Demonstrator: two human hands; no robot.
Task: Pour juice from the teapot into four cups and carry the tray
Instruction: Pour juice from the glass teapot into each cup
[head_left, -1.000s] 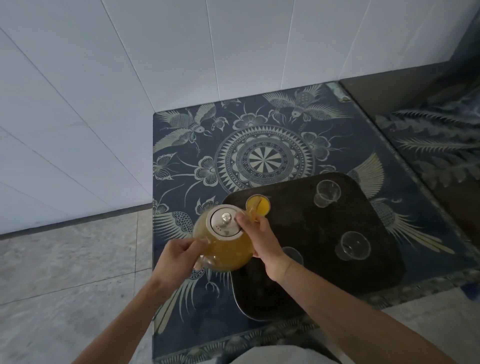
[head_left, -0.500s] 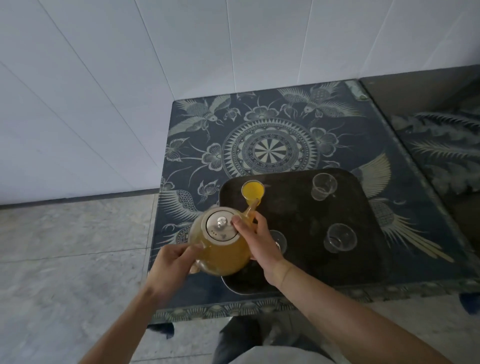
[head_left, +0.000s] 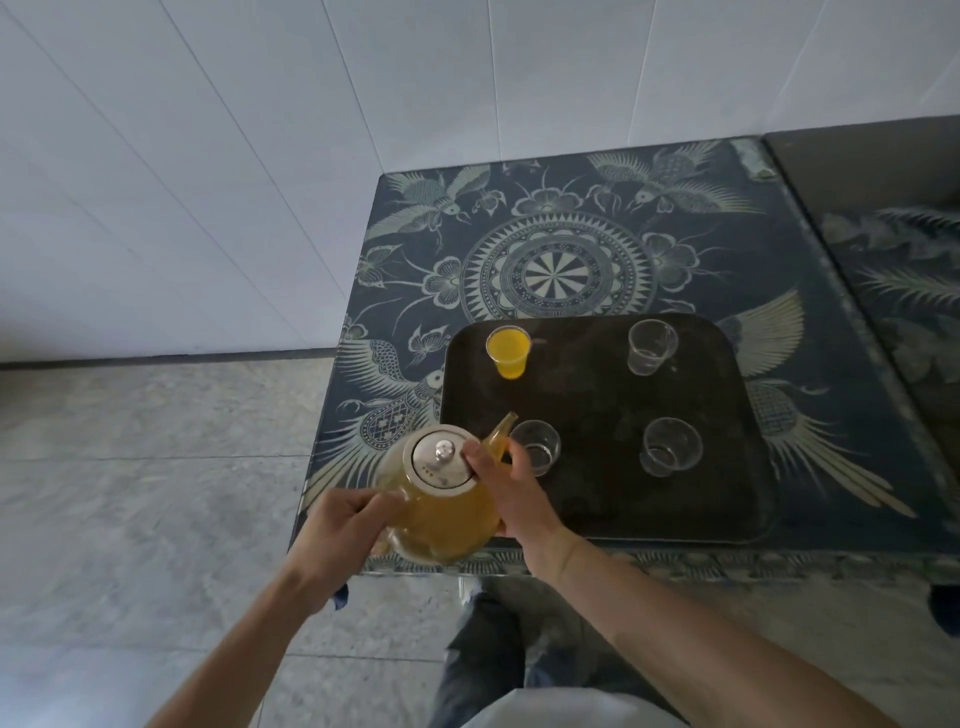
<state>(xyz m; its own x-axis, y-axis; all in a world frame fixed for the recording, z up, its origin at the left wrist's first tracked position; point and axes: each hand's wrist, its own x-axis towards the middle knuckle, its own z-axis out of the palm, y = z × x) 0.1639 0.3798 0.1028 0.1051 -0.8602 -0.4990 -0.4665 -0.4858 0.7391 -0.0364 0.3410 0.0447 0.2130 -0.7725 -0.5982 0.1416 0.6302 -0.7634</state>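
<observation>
A glass teapot (head_left: 441, 519) of orange juice with a metal lid hangs over the table's near left edge. My left hand (head_left: 345, 530) grips its handle. My right hand (head_left: 511, 499) rests against its right side, a finger on the lid rim. The spout points at the near-left cup (head_left: 537, 448), which looks empty. On the dark tray (head_left: 597, 395) the far-left cup (head_left: 509, 351) is full of juice. The far-right cup (head_left: 650, 345) and near-right cup (head_left: 670, 447) are empty.
The tray lies on a low table with a blue patterned cloth (head_left: 561, 270), set in a corner of white tiled wall (head_left: 260, 182). A second patterned surface (head_left: 914, 270) adjoins at the right. Grey floor (head_left: 130, 493) spreads to the left. My legs stand at the table's front edge.
The teapot has drawn back from the filled far-left cup toward me and levelled. Its spout now sits beside the near-left cup. The view has pulled back and up.
</observation>
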